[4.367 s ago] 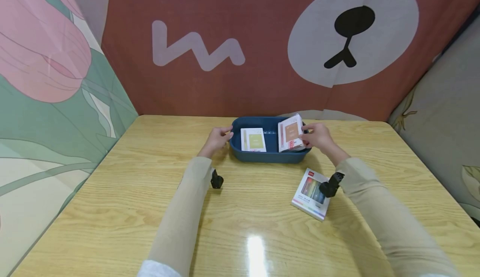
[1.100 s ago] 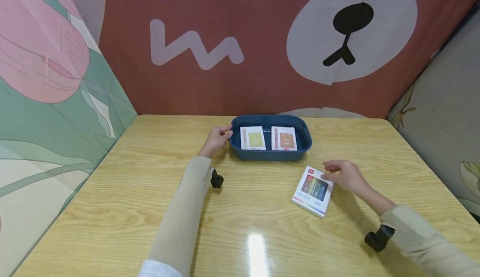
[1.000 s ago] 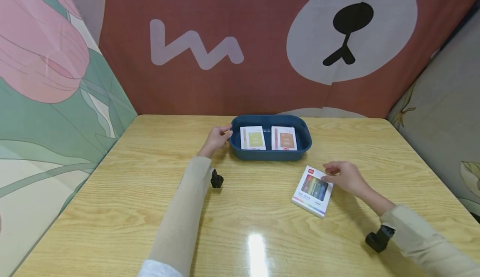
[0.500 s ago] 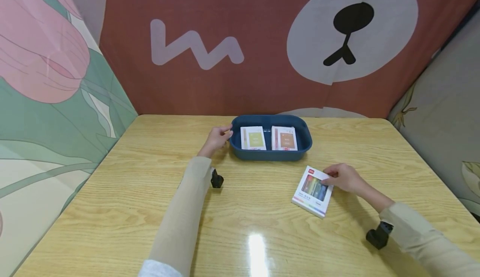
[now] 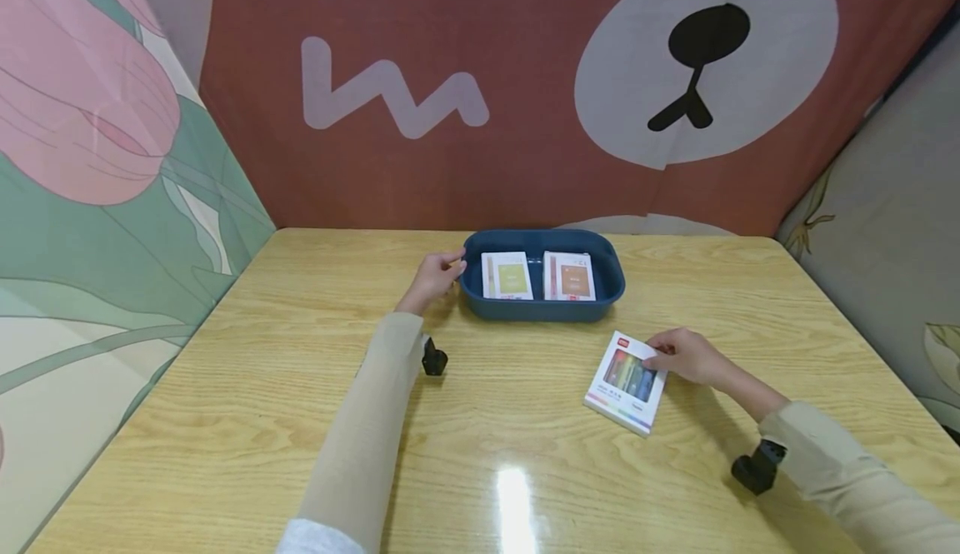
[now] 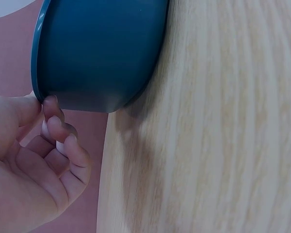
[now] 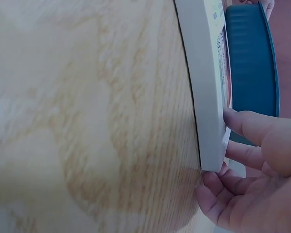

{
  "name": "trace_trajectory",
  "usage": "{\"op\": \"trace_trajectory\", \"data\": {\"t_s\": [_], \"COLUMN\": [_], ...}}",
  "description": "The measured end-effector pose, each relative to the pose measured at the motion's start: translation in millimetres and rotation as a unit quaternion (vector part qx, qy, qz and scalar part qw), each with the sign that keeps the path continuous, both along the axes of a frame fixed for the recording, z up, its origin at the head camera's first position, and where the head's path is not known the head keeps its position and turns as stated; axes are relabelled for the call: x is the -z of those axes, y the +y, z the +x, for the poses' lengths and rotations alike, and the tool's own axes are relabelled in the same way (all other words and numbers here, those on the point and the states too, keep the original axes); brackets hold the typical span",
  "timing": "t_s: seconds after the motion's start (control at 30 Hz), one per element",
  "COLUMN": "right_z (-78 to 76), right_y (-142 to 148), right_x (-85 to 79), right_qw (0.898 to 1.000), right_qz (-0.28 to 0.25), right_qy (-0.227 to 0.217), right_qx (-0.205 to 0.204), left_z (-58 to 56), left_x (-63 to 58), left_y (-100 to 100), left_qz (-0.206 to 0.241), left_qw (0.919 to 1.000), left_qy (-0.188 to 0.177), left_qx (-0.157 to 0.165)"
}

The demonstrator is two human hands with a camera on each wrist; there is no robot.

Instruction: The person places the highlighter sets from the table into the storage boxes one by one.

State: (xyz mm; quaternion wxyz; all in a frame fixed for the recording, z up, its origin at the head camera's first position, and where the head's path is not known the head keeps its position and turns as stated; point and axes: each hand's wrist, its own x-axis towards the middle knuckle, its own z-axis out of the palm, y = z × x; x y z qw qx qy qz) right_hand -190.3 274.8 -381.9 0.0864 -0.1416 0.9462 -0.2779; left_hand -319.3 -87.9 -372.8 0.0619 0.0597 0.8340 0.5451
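Note:
At the far side of the table a dark blue plastic bin [image 5: 536,311] holds two white boxes lying flat, one with a yellow-green panel [image 5: 512,277] and one with an orange panel [image 5: 575,280]. My left hand [image 5: 435,277] pinches the bin's left rim between thumb and index finger, its other fingers curled below. Nearer and to the right, a white windowed box of coloured sticks [image 5: 622,411] lies tilted on the tabletop. My right hand [image 5: 688,356] grips its right edge, thumb on top; in the right wrist view the fingers [image 7: 213,184] reach round its end.
The wooden table [image 5: 360,454] meets a brown printed cloth wall [image 5: 420,179] right behind the bin. Patterned panels stand at both sides. A black wrist camera [image 5: 759,466] hangs under the right sleeve.
The orange-panelled box, earlier in my right hand, now lies flat in the bin. My right hand has come back to the windowed box and closed on its edge. The left hand stays.

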Motion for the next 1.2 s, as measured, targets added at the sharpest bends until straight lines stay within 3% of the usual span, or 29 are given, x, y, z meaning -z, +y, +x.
{"op": "trace_trajectory", "data": {"t_s": [0.33, 0.53, 0.7, 0.77, 0.93, 1.0, 1.2], "right_z": [-2.2, -1.7, -0.5, 0.2, 1.0, 0.9, 0.8], "right_y": [4.2, 7.1, 7.9, 7.3, 6.2, 6.1, 6.9], "right_x": [-3.2, -7.1, -8.8, -9.4, -8.6, -7.9, -8.5], "right_qw": [1.000, 1.000, 0.997, 0.990, 0.957, 0.948, 0.940], "right_qz": [0.000, -0.003, -0.062, -0.108, -0.210, -0.233, -0.259], "right_qy": [0.011, 0.025, -0.029, -0.079, -0.170, -0.182, -0.185], "right_qx": [-0.023, -0.010, 0.025, 0.053, 0.106, 0.116, 0.120], "left_z": [0.2, -0.6, -0.9, -0.8, -0.1, 0.0, 0.6], "left_x": [-0.9, -0.1, 0.2, 0.4, 1.2, 1.7, 2.2], "left_y": [0.1, -0.2, -0.6, -0.7, -0.5, -0.2, 0.1], "left_qz": [-0.001, -0.001, -0.004, -0.004, -0.002, -0.002, -0.003], "left_qw": [1.0000, 1.0000, 0.9999, 0.9999, 0.9999, 0.9999, 0.9998], "left_qy": [0.000, 0.005, 0.012, 0.016, 0.016, 0.014, 0.021], "left_qx": [0.006, 0.005, 0.003, 0.002, 0.000, 0.000, 0.000]}}
